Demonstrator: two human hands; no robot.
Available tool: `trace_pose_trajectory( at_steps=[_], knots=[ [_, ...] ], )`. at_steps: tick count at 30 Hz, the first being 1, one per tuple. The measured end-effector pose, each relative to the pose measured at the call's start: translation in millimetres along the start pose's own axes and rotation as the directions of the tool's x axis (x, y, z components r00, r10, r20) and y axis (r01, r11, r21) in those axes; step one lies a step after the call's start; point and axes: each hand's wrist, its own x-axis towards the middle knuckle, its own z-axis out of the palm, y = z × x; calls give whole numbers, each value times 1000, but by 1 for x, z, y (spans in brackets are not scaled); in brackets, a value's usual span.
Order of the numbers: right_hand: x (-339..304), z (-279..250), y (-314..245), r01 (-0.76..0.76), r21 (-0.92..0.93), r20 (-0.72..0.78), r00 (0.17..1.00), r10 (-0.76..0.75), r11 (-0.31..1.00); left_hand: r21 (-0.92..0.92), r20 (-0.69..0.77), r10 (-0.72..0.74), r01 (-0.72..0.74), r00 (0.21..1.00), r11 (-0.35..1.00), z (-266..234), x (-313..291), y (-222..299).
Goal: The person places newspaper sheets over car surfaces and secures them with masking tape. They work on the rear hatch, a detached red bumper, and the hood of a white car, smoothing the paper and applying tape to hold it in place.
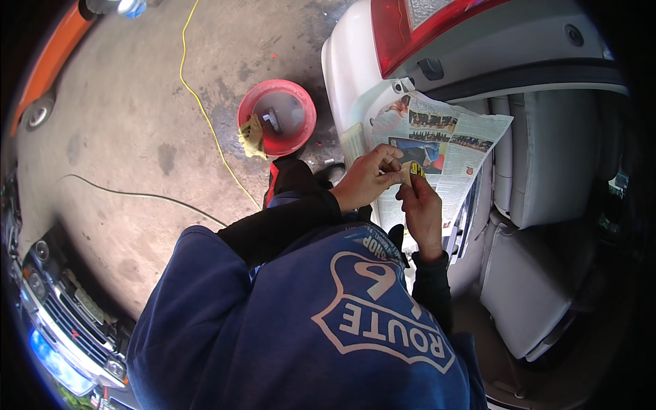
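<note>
Stained concrete floor lies beside a white car's open rear. Both hands meet over a newspaper spread there: right hand pinches a small yellow object, mostly hidden; left hand touches it, fingers curled. A red basin sits behind.

The person wears a dark blue sweatshirt of soft, slightly faded cloth that fills the lower middle of the view, loose and creased over the chest and shoulders. Across its front is a large pale shield-shaped emblem with block lettering and a big numeral, printed in off-white that looks a little worn. Under the sweatshirt sit black long sleeves, snug and ribbed at the cuffs, reaching to each wrist. The left hand and the right hand are both bare, with no gloves, rings or watch to be seen. A strip of red and black clothing shows beyond the left sleeve.
</note>
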Motion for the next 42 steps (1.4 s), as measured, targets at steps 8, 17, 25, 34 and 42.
trace_pose_trajectory(
  at_steps=[8, 17, 25, 34, 42],
  knots=[
    [-1, -11, 0, 128, -88, 138, 984, -115, 988, 123, -58, -59, 65, 997, 990, -22, 17, 9],
    [19, -15, -55, 385, -668, 63, 882, -467, 637, 298, -316, 240, -145, 918, 944, -26, 76, 27],
    [44, -10, -73, 428, -732, 78, 825, -559, 530, 198, -490, 259, -183, 832, 963, -23, 103, 24],
    [53, 15, -65, 456, -660, 92, 837, -539, 596, 617, -420, 404, -71, 812, 784, -37, 110, 14],
    [63, 15, -60, 394, -618, 46, 882, -470, 681, 615, -450, 451, -99, 771, 782, -26, 129, -9]
  ],
)
